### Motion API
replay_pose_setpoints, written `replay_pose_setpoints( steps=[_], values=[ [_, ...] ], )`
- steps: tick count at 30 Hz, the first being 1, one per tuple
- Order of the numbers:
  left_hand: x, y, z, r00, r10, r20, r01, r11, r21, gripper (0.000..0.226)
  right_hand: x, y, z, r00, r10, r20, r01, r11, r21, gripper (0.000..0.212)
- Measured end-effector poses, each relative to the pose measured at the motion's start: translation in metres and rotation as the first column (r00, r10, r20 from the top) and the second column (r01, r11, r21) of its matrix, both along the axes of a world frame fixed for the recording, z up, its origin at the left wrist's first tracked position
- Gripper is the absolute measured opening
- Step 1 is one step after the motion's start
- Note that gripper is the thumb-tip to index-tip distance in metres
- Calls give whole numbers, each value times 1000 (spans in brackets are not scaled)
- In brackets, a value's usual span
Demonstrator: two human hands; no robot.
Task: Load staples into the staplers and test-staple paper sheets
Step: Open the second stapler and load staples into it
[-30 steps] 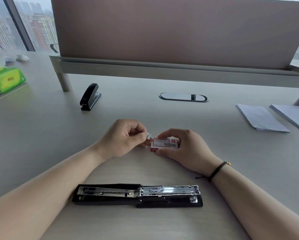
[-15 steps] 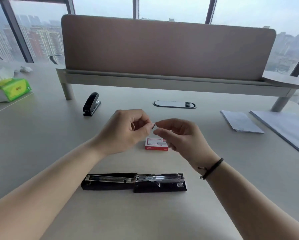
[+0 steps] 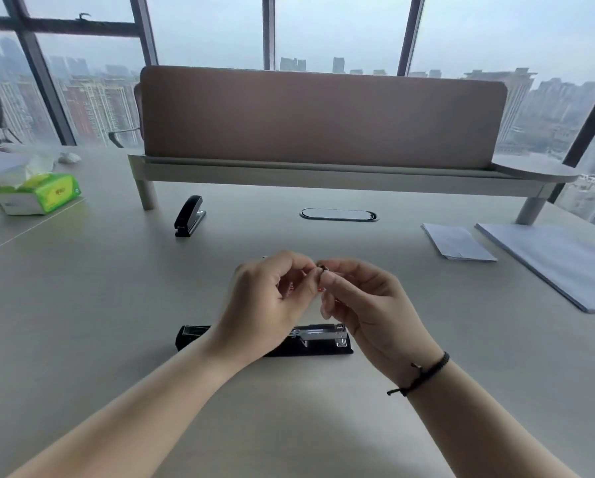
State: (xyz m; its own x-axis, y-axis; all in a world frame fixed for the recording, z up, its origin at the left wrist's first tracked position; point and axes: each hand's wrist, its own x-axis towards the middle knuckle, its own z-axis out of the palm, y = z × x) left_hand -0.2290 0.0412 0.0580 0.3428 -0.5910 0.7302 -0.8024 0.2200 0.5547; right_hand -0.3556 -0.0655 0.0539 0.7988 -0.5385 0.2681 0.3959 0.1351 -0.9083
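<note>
Both my hands are raised above the desk and meet at a small strip of staples [image 3: 323, 269]. My left hand [image 3: 271, 301] and my right hand [image 3: 365, 305] each pinch it between thumb and fingertips. Beneath them a black stapler [image 3: 323, 339] lies folded flat open, its metal staple channel facing up, partly covered by my left wrist. The red and white staple box is almost wholly hidden behind my hands. A second black stapler [image 3: 189, 215] stands shut farther back on the left. White paper sheets [image 3: 458, 241] lie at the right.
A larger stack of paper [image 3: 561, 260] lies at the far right edge. A green tissue pack [image 3: 44, 193] sits far left. A raised divider shelf [image 3: 323, 174] runs across the back of the desk, with an oval cable port [image 3: 339, 214] before it.
My right hand let go of the staple box, which stayed on the desk. Both hands rose, pinching the staple strip together. The camera tilted up, showing more window.
</note>
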Motion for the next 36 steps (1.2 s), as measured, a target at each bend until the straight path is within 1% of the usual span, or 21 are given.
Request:
replay_pose_setpoints(
  steps=[2,5,6,8,10,11,12,14,16,17,19,21,23,26,30,36],
  values=[
    [-3,1,-5,999,-7,-31,8,1000,16,13,-2,0,-4,1000,-8,-17,8,1000,-5,40],
    [-3,4,-8,996,-55,-69,59,997,58,12,-6,-4,-6,996,-58,-72,52,995,-87,14],
    [-1,5,-8,995,-64,-72,68,995,69,11,-7,-6,-6,992,-84,-97,71,988,-134,9],
    [3,8,-10,995,-63,-81,71,993,98,10,-9,-11,-6,972,-173,-157,124,952,-278,7],
    [10,11,-15,997,-43,-68,54,986,161,9,-12,-15,-5,940,-273,-206,166,891,-423,9],
    [14,12,-19,1000,-19,-22,24,977,213,9,-13,-18,-5,925,-309,-224,170,860,-482,10],
    [18,14,-22,999,6,54,-20,960,279,11,-15,-21,-4,912,-334,-240,160,825,-542,10],
    [24,18,-27,982,11,189,-88,910,404,23,-19,-28,-5,886,-373,-275,101,734,-672,9],
    [27,19,-29,978,-22,206,-82,873,480,34,-23,-32,-4,861,-407,-305,28,637,-770,9],
    [27,19,-30,978,-32,206,-77,863,500,37,-25,-33,-4,853,-416,-316,-1,604,-797,9],
    [26,17,-30,970,-35,242,-98,850,518,39,-27,-35,-2,840,-416,-347,-47,583,-811,11],
    [25,17,-30,964,-38,265,-109,847,520,35,-28,-36,-2,827,-405,-389,-92,586,-805,11],
    [23,18,-30,964,-45,263,-103,844,526,32,-27,-36,-3,810,-394,-434,-144,584,-799,10],
    [23,17,-30,968,-57,244,-90,831,548,35,-26,-34,-4,784,-405,-471,-207,545,-813,8],
    [21,17,-29,975,-81,206,-55,816,576,22,-26,-33,-3,771,-427,-473,-225,511,-829,6],
    [21,17,-30,977,-83,197,-50,807,589,20,-26,-34,-4,753,-434,-495,-240,519,-820,7]
  ],
)
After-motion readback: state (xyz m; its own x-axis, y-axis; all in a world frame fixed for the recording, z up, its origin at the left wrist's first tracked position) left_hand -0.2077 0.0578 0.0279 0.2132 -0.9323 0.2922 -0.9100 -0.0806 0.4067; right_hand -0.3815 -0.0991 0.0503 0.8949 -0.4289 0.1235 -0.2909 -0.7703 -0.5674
